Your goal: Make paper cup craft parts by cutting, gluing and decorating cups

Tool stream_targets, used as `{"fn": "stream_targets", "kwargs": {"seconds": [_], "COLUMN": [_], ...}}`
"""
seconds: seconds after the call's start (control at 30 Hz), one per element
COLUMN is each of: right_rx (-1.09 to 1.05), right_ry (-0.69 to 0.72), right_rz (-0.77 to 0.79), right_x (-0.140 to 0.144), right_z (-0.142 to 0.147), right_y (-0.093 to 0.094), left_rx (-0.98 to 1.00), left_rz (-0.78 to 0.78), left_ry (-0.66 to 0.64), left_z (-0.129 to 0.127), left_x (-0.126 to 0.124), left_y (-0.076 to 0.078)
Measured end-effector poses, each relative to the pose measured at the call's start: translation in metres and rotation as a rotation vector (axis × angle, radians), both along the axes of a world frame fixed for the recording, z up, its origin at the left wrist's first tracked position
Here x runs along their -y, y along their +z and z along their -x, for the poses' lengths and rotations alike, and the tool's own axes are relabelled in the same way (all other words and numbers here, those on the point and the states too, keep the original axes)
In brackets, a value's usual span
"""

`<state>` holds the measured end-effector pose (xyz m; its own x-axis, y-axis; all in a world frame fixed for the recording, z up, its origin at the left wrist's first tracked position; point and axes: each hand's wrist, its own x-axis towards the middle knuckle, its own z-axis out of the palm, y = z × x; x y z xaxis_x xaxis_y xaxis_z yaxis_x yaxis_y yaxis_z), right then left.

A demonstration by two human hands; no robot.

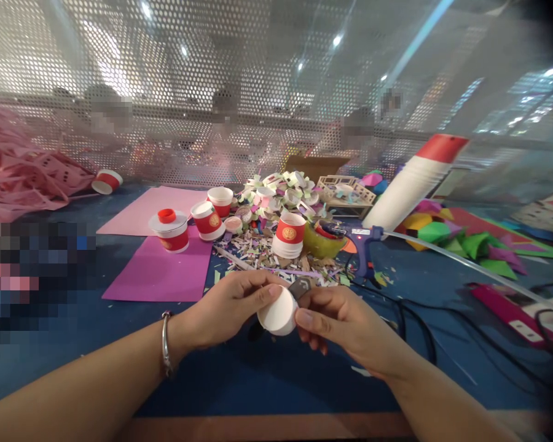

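Note:
Between both hands, low over the table's front, is a small white round piece [278, 312] that looks like the bottom of a paper cup. My left hand [233, 304] pinches its upper left edge, thumb on the flat face. My right hand [338, 316] has thumb and fingers closed at its right edge. A dark grey strip-like thing [300, 286] shows beside the right fingers; what it is I cannot tell. Just beyond the hands stands a red and white paper cup [289, 235] among paper scraps [244, 248].
A blue glue gun [364, 245] with a long glue stick stands right of a green bowl [325, 240]. Tall stacked paper cups [412, 181] lean behind it. Purple paper [161, 276] and more cups [208, 222] lie left. Black cables [403, 319] cross toward a pink power strip [516, 313].

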<state>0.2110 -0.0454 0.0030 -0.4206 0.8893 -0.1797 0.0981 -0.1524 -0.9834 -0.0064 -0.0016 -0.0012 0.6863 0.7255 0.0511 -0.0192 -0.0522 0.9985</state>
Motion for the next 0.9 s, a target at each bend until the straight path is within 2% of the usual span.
{"fn": "stream_targets", "kwargs": {"seconds": [0.2,0.37,0.5,0.7,0.9], "right_rx": [0.065,0.153,0.372,0.599,0.696], "right_ry": [-0.036,-0.227,-0.364,-0.348,-0.349], "right_rz": [-0.049,-0.17,-0.261,-0.298,-0.351], "right_x": [0.0,0.006,0.016,0.032,0.03], "right_z": [-0.002,-0.016,-0.037,-0.054,-0.058], "right_y": [0.003,0.007,0.005,-0.005,-0.009], "left_rx": [0.001,0.021,0.062,0.112,0.132], "left_rz": [0.007,0.084,0.186,0.318,0.381], "left_ry": [0.007,0.028,0.0,0.076,0.19], "left_z": [-0.002,0.002,0.004,0.002,0.001], "left_x": [0.0,-0.002,-0.002,-0.003,-0.005], "left_y": [-0.001,-0.002,0.0,-0.001,-0.006]}}
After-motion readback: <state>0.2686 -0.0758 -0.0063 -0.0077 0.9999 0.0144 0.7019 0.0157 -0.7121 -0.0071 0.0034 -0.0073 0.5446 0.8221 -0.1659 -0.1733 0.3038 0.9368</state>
